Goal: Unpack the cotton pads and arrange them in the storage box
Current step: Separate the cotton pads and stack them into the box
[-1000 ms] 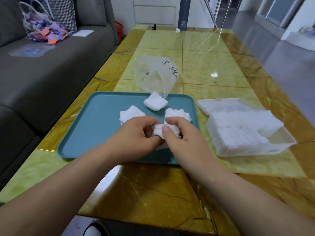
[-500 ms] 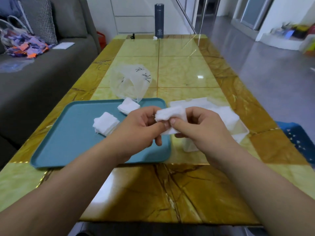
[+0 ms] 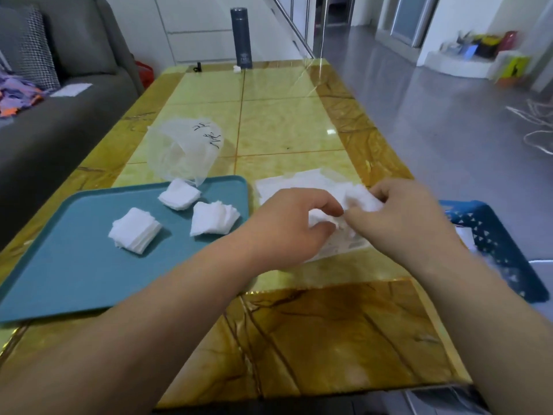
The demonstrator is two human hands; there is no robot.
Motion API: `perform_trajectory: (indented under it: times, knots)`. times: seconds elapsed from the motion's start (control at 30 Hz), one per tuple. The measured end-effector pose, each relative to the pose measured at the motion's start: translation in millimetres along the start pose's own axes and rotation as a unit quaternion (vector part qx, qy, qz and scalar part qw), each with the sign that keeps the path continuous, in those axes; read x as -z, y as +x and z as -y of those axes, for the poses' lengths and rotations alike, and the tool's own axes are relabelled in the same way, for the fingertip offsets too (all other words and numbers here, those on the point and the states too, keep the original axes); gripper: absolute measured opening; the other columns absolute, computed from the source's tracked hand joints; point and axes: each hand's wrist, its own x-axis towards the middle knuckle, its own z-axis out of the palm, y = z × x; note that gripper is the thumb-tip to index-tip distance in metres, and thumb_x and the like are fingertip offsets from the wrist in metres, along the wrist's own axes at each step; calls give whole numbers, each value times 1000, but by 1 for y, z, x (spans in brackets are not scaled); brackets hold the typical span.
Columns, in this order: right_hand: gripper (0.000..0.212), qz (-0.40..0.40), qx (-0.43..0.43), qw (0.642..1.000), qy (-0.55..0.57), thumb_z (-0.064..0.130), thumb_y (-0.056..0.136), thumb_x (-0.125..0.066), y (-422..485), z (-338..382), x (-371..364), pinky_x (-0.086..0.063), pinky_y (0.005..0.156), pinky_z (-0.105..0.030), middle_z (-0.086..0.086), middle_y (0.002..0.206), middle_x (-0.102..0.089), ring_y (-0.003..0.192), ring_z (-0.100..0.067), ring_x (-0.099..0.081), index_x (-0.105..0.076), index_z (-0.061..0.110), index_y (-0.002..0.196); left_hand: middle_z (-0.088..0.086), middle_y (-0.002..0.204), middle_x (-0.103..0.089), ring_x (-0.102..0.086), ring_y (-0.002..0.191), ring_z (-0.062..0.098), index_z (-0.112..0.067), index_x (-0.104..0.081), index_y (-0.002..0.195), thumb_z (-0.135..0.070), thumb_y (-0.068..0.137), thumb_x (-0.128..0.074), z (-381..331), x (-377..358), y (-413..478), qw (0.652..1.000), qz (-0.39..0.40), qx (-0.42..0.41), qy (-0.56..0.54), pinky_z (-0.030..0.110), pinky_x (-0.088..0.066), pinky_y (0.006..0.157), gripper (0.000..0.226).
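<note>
change: pad stack (image 3: 360, 200) carried off tray (image 3: 74, 274), now held over storage box (image 3: 344, 250), just right of tray
hands: left hand (image 3: 287, 223) and right hand (image 3: 401, 217) both pinched on pad stack
on tray: three stacks (image 3: 214, 218) left
task: placement judged under way; three transfers outstanding

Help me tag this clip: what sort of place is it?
Probably a home living room: a grey sofa with a checked cushion stands beside a long glossy table.
</note>
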Motion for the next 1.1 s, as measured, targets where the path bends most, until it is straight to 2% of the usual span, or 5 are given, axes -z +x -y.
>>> perform_trajectory:
  times: [0.2,0.47,0.6,0.77,1.1]
  knots:
    - [49,-13,-3,999,-49,56,87,-64,9,-6,-7,-48,58,-37,-3,66,-59,69,-31,-60,-59,12,66,-15,122,-68,-62,113,15,-44,-61,130,-39,94,-61,-6,-8,11,981,93,-25,170,39,-54,91,36]
    - [11,20,-38,997,-66,35,82,-71,8,7,-12,-38,53,-26,4,84,-70,81,-25,-64,-74,25,87,-10,110,-54,-59,104,19,-27,-66,116,-44,96,-60,-4,-14,14,969,105,-57,217,37,-50,87,27]
    - [29,44,-76,993,-80,25,79,-75,9,15,-13,-34,56,-25,6,107,-72,85,-21,-59,-75,35,106,-3,97,-63,-61,93,21,-22,-68,96,-45,97,-57,-7,-14,13,969,107,-42,219,43,-53,83,26]
    - [19,106,-53,986,-117,20,76,-64,6,23,-14,-32,51,-25,0,66,-50,54,-21,-44,-48,18,66,1,91,-63,-59,88,22,-16,-66,88,-30,90,-41,-5,-12,8,989,83,-24,120,43,-53,80,29]
    - [18,190,-36,978,-78,12,81,-53,0,33,-20,-44,58,-29,-3,56,-51,53,-30,-63,-49,15,64,-1,102,-58,-51,71,4,-21,-71,92,-6,89,-58,13,-23,-4,999,-41,-27,-3,18,-35,65,21]
